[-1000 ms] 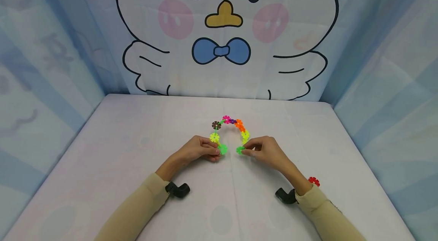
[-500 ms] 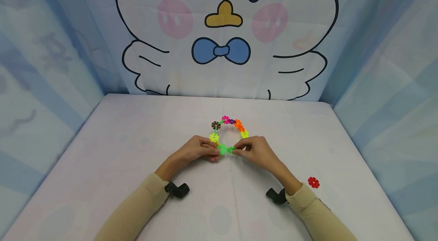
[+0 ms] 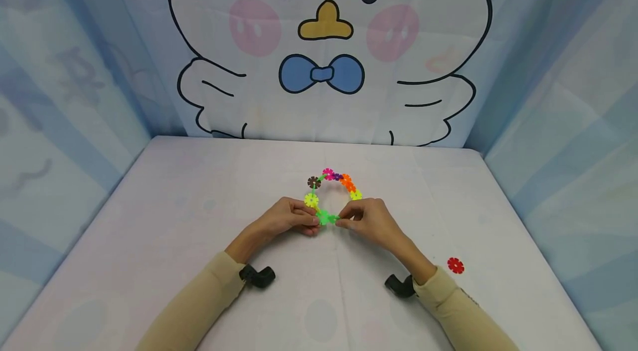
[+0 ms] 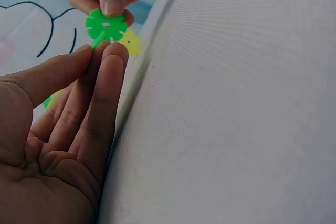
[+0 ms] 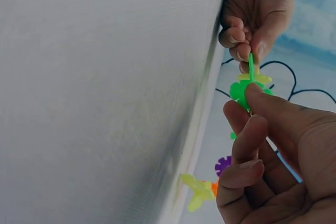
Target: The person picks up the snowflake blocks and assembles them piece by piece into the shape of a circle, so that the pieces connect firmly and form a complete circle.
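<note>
Interlocking flower-shaped plastic discs form a ring-like chain, with a brown disc [image 3: 314,182] and a pink disc [image 3: 328,174] along its far side. At the near side two green discs meet, roughly crosswise. My left hand [image 3: 291,216] pinches one green disc [image 5: 251,65], seen edge-on in the right wrist view. Between thumb and fingers my right hand [image 3: 369,221] holds the other green disc [image 4: 106,25], which faces the left wrist camera. The discs touch or overlap; how deep their slots engage I cannot tell. A yellow disc [image 3: 356,195] sits just beyond the right hand.
A loose red disc [image 3: 456,266] lies on the white-covered table [image 3: 224,306], right of the right forearm. Black curved pieces [image 3: 257,277] sit at both wrists. Behind the table hangs a cartoon-printed cloth [image 3: 324,113], with blue curtains [image 3: 65,118] at the sides.
My right hand has moved left with its green disc, closing the gap to the other green disc. The left hand stays nearly still. The red disc has come fully into view.
</note>
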`<state>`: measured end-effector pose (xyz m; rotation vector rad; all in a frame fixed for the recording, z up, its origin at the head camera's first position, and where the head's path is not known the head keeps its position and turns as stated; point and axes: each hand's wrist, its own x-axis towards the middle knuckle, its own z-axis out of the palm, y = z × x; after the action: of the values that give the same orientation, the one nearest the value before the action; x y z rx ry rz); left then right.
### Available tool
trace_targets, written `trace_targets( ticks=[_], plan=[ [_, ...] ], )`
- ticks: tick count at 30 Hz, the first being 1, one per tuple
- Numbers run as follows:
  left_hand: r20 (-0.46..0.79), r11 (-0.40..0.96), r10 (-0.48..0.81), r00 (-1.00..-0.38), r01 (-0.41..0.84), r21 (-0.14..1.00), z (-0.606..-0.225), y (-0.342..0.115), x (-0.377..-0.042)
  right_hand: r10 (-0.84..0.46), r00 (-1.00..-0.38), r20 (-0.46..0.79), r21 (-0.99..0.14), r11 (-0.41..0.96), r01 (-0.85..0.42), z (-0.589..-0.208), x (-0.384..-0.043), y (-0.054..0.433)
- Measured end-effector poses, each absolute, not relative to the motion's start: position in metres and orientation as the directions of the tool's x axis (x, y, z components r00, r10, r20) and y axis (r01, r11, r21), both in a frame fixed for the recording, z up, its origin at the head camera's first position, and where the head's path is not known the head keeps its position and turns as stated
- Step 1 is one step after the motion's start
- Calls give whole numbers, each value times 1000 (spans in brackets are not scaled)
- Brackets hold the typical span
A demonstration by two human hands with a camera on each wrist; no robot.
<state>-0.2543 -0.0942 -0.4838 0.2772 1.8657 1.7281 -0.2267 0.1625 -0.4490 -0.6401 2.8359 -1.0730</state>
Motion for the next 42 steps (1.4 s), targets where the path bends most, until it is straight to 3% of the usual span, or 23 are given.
trace_targets(
  ticks=[11, 19, 33, 42],
  plan=[
    [-278, 150, 507, -816, -234, 961, -484, -95, -256, -396, -903, 168, -668, 628, -400, -453, -226, 158],
    [-282, 165, 498, -820, -230, 959, -482, -94, -256, -425, -878, 222, -615, 637, -464, -455, -226, 155],
    [-248, 113, 523, -815, -221, 969, -485, -95, -256, -403, -899, 173, -658, 631, -410, -453, -224, 158],
    [-249, 127, 547, -799, -215, 968, -483, -98, -256, -387, -918, 85, -664, 665, -342, -450, -218, 189]
  ],
)
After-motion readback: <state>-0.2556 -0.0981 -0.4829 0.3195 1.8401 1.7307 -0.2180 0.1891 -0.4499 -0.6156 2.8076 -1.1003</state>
